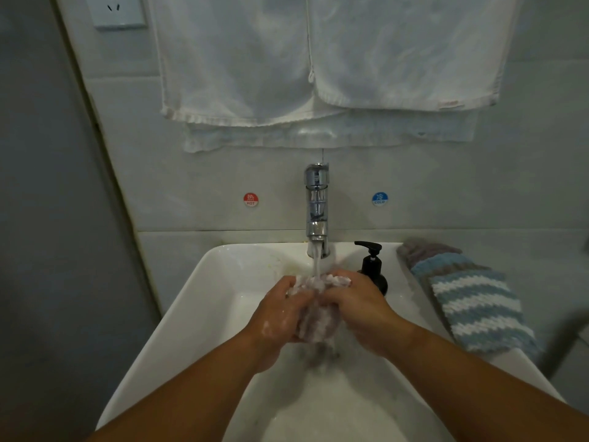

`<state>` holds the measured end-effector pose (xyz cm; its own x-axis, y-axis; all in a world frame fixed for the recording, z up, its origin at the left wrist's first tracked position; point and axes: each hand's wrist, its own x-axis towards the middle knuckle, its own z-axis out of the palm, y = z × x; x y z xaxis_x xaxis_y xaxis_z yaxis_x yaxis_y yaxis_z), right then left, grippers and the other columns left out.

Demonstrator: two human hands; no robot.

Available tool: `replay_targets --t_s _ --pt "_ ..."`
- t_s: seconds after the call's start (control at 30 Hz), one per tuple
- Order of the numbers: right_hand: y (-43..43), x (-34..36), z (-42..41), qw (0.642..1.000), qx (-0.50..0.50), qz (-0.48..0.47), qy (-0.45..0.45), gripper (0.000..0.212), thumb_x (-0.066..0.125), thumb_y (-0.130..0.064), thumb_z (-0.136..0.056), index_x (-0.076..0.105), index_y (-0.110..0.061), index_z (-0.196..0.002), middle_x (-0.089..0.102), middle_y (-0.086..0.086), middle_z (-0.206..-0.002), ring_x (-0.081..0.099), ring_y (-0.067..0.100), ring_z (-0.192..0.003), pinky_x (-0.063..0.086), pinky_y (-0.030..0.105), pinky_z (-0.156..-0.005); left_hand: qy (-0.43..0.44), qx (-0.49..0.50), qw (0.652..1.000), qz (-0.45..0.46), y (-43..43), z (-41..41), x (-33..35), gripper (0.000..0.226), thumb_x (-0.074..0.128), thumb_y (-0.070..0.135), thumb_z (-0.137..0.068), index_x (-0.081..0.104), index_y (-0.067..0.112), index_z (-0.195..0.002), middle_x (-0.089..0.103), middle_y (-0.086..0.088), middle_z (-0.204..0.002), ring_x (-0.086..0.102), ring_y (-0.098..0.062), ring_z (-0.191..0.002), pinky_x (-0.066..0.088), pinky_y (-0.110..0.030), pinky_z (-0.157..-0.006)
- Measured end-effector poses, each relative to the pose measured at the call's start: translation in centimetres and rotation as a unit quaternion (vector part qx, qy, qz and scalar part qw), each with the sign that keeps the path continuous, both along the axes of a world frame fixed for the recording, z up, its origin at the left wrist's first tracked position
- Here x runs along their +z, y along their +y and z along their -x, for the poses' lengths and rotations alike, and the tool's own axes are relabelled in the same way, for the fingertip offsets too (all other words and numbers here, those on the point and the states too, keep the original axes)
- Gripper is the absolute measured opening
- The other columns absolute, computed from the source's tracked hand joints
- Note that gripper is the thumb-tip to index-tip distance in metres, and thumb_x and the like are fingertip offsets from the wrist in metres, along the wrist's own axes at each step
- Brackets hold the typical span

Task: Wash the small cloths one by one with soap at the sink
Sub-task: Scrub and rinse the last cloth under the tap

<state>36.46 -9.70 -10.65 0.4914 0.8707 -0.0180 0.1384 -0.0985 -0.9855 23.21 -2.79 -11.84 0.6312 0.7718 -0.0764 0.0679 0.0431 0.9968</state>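
The left hand (280,317) and right hand (360,314) clamp the small cloth (315,314) under the tap stream, and it is probably soft, soaked and slippery, best gripped at both ends.

Under the tap (317,212), over the sink (197,314), a cloth (314,317); soap bottle (373,266) (then stacked cloths (471,298)) to the right

Bulk of cloth (315,317) hidden between left hand (280,317) and right hand (360,311), soap bottle (371,266) base behind right hand, socket (118,11) and towels (318,59) cut by top edge, sink (197,298) front cut off below, blurred dark shape (570,339) at right edge
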Motion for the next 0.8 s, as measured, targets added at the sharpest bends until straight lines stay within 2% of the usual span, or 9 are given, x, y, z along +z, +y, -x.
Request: replay_targets --t_s 0.07,0.13,0.2,0.3,0.4,0.5,0.6,0.7,0.8 --pt "-0.2 0.1 0.2 0.999 0.014 -0.032 0.010 0.016 0.067 -0.005 -0.089 0.074 -0.016 -0.098 0.077 0.002 -0.091 0.073 0.018 -0.089 0.055 0.026 -0.074 -0.009 -0.021 1.000 -0.020 -0.1 -0.1 -0.1 0.030 0.060 0.050 -0.096 0.057 0.031 -0.119 0.071 0.001 -0.113 0.072 -0.020 -0.100 0.064 -0.043 -0.078" --pt "0.0 0.0 0.5 0.998 0.017 -0.051 0.016 0.012 0.066 -0.012 -0.092 0.072 -0.021 -0.098 0.076 0.002 -0.093 0.073 0.019 -0.091 0.056 0.028 -0.075 -0.004 -0.006 0.998 -0.061 -0.2 -0.1 -0.2 0.037 0.056 0.056 -0.096 0.055 0.028 -0.120 0.070 0.000 -0.113 0.072 -0.020 -0.102 0.063 -0.046 -0.084" --pt "0.1 -0.3 1.0 0.998 0.015 -0.018 0.053 0.008 0.064 -0.028 -0.097 0.069 -0.028 -0.103 0.075 0.001 -0.100 0.072 0.021 -0.096 0.061 0.034 -0.075 -0.007 0.023 0.995 -0.094 -0.1 -0.2 -0.3 0.039 0.054 0.056 -0.097 0.054 0.025 -0.122 0.069 -0.001 -0.116 0.070 -0.021 -0.106 0.061 -0.048 -0.090" --pt "-0.1 -0.6 1.5 0.988 0.042 0.053 0.138 0.026 0.061 -0.048 -0.098 0.069 -0.028 -0.112 0.078 0.002 -0.101 0.074 0.025 -0.094 0.063 0.038 -0.070 -0.020 0.063 0.990 -0.126 0.1 -0.3 -0.4 0.027 0.054 0.048 -0.101 0.057 0.022 -0.110 0.070 -0.003 -0.107 0.071 -0.020 -0.100 0.061 -0.046 -0.089" --pt "-0.1 -0.6 1.4 0.989 0.040 0.019 0.141 0.025 0.063 -0.041 -0.098 0.069 -0.026 -0.116 0.078 0.000 -0.102 0.075 0.023 -0.095 0.064 0.042 -0.076 -0.007 0.079 0.987 -0.140 0.1 -0.1 -0.3 0.025 0.051 0.047 -0.102 0.060 0.024 -0.105 0.071 -0.001 -0.103 0.070 -0.015 -0.095 0.061 -0.034 -0.082" --pt "0.2 -0.3 1.0 0.996 -0.001 -0.008 0.083 0.016 0.063 -0.023 -0.099 0.071 -0.025 -0.113 0.078 -0.002 -0.096 0.075 0.020 -0.092 0.062 0.042 -0.084 -0.011 0.051 0.991 -0.126 0.2 -0.1 -0.3 0.024 0.051 0.047 -0.102 0.060 0.026 -0.110 0.072 -0.001 -0.105 0.072 -0.018 -0.096 0.063 -0.038 -0.082" --pt "0.3 -0.2 0.8 0.996 -0.010 0.007 0.092 0.023 0.057 -0.009 -0.096 0.071 -0.026 -0.104 0.077 0.004 -0.094 0.074 0.025 -0.091 0.062 0.048 -0.085 0.012 0.041 0.987 -0.157 -0.2 -0.3 -0.4 0.014 0.050 0.039 -0.105 0.058 0.032 -0.114 0.070 0.001 -0.108 0.071 -0.016 -0.096 0.064 -0.034 -0.077" --pt "0.3 -0.4 1.2 0.986 0.030 0.014 0.165 0.021 0.057 -0.021 -0.095 0.068 -0.028 -0.112 0.076 0.007 -0.103 0.073 0.030 -0.099 0.060 0.054 -0.086 0.032 0.039 0.979 -0.195 -0.4 -0.2 -0.2 0.019 0.046 0.045 -0.105 0.057 0.033 -0.114 0.070 0.005 -0.106 0.070 -0.011 -0.095 0.063 -0.030 -0.081" --pt "0.5 -0.9 1.5 0.989 0.043 -0.025 0.141 0.024 0.052 -0.033 -0.105 0.067 -0.019 -0.116 0.077 0.003 -0.087 0.075 0.017 -0.080 0.062 0.037 -0.074 0.027 0.024 0.983 -0.179 -0.5 0.0 0.1 0.022 0.052 0.046 -0.102 0.059 0.030 -0.115 0.072 0.004 -0.104 0.072 -0.014 -0.092 0.064 -0.034 -0.078"
